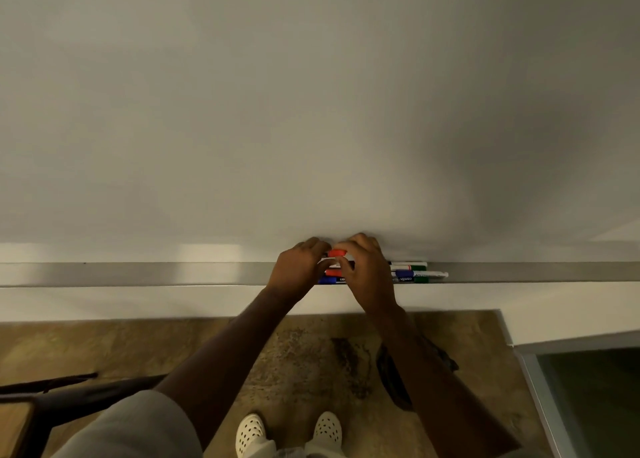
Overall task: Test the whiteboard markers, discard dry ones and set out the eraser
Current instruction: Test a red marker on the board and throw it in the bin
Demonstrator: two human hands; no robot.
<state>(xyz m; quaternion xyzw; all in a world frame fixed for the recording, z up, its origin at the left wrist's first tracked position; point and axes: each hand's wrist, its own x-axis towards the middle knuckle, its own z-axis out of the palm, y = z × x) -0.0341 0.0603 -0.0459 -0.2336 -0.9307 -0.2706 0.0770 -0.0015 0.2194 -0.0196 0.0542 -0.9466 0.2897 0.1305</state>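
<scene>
I look down the whiteboard (311, 111) to its metal tray (138, 274), where a bunch of markers (408, 274) lies lengthwise. My two hands sit close together over the left end of that bunch, almost touching each other. My left hand (294, 270) curls its fingers down over the marker ends, and my right hand (367, 270) curls over the middle of the bunch from the other side. Between the two hands a red-capped marker (336, 253) shows at the top, close to the board, and my fingers seem to pinch it, though I cannot tell for sure which hand bears it. A second red cap (333, 272) shows lower down, and a blue cap (327, 280) pokes out at the tray's front edge under my left hand. To the right of my right hand, green and blue bands and white barrels stick out along the tray. I cannot make out an eraser. Below the tray I see a brown floor (311, 353), my white perforated clogs (251, 433), and a dark chair frame (69, 398) at the lower left.
</scene>
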